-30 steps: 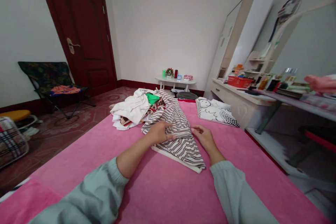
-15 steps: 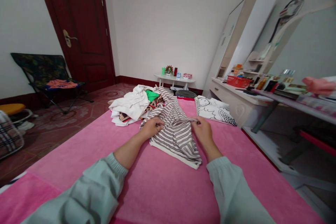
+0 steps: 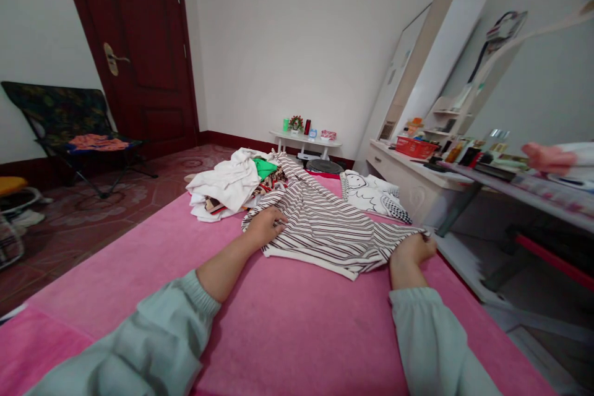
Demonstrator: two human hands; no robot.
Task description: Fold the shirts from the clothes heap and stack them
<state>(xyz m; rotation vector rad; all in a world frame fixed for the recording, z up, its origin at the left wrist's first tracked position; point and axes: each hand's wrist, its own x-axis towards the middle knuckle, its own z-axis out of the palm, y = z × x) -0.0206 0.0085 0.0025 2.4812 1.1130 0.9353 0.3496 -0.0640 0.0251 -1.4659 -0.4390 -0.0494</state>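
A black-and-white striped sweater [image 3: 325, 229] lies spread over the pink bed cover, its pale hem facing me. My left hand [image 3: 266, 227] is closed with curled fingers on the sweater's left side, near the hem. Out to the right, my right hand [image 3: 414, 252] pinches the end of one sleeve and holds it stretched sideways at the bed's right edge. Part of the sweater reaches back beside a heap of clothes [image 3: 227, 182], mostly white with a green piece [image 3: 264, 167]. Beyond the stretched sleeve lies a white garment with black line drawings [image 3: 374, 193].
The pink bed cover [image 3: 297, 334] stretches under everything. To the right stand a dressing table [image 3: 399, 170] with a red basket [image 3: 415, 148] and bottles. A folding chair [image 3: 78, 136] is at the left by the door [image 3: 139, 43]. A low white table [image 3: 306, 140] stands against the wall.
My right hand has moved right with the sleeve, pulling the bunched, folded right side of the sweater out flat. My left hand stays on the left side. The view has shifted slightly.
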